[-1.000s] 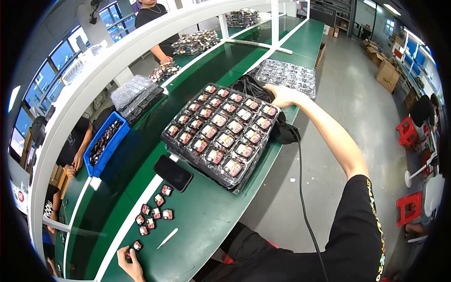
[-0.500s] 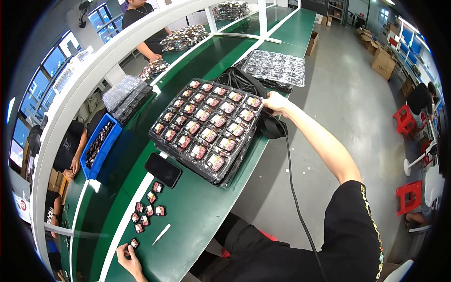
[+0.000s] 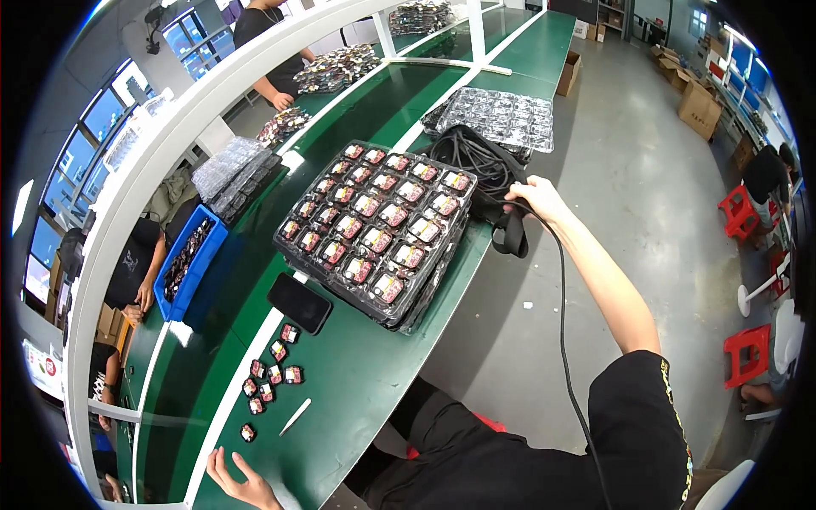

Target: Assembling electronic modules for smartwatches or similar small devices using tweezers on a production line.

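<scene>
A stack of black trays (image 3: 374, 228) filled with small red and pink parts sits on the green bench (image 3: 357, 382). My right hand (image 3: 535, 197) reaches past the stack's right corner and closes on a black cable bundle (image 3: 476, 157); one cable (image 3: 561, 306) runs from it back to my body. My left hand (image 3: 242, 486) rests at the bench's near edge, fingers apart, holding nothing. Just beyond it lie several loose small parts (image 3: 270, 374) and a thin white stick (image 3: 295, 416). A black phone (image 3: 299, 303) lies flat beside the tray stack.
A blue bin (image 3: 191, 259) of parts and stacked clear trays (image 3: 234, 174) stand left of the stack. More clear trays (image 3: 501, 115) lie behind the cables. Other people work beyond the white rail (image 3: 170, 144). Red stools (image 3: 748, 353) stand on the floor at right.
My right hand has slid from the tray stack's far corner onto the cable bundle beside it. The left hand has stayed at the bench edge.
</scene>
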`<state>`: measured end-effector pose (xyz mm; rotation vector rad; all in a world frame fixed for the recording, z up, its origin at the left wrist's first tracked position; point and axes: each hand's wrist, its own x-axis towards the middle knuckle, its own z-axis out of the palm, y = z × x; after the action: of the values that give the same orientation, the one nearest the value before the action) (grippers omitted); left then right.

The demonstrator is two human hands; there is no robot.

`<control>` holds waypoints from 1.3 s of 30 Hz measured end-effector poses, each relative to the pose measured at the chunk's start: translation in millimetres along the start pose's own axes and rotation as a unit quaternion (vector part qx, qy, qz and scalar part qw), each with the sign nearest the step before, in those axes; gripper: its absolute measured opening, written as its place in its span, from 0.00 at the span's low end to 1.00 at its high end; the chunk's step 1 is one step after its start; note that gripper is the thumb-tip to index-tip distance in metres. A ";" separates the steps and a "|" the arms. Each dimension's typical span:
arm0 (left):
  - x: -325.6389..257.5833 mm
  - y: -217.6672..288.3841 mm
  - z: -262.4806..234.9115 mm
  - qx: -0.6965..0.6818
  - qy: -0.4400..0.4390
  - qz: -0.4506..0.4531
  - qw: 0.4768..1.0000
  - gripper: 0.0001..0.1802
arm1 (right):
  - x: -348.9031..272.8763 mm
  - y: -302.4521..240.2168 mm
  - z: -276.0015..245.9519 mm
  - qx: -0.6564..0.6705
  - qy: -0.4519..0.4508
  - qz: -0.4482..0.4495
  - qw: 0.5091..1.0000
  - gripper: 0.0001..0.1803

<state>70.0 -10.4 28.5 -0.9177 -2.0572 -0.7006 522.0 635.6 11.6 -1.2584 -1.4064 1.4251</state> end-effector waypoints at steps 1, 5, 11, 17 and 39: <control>20.5 53.2 -10.9 -0.001 0.002 0.046 0.999 0.11 | -13.5 6.2 -17.2 0.018 0.025 0.003 1.000 0.14; 0.2 120.1 -18.0 -0.102 -0.020 -0.031 0.994 0.11 | -34.4 40.5 -43.1 0.148 0.012 -0.020 0.989 0.18; -30.3 219.6 19.9 -0.374 -0.132 -0.051 0.917 0.14 | -42.3 38.1 -40.0 0.347 -0.062 0.028 0.935 0.47; -9.9 281.7 72.4 -0.468 -0.213 -0.019 0.858 0.24 | -12.8 16.2 -23.2 0.387 0.022 0.024 0.922 0.42; 11.4 297.0 157.3 -0.600 -0.322 -0.194 0.707 0.63 | -49.4 121.5 -14.4 0.579 -0.003 -0.041 0.815 0.31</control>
<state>233.7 282.0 -0.2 -1.5730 -2.2667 -2.4122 561.8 578.3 -100.5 -0.3636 -0.3387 1.7485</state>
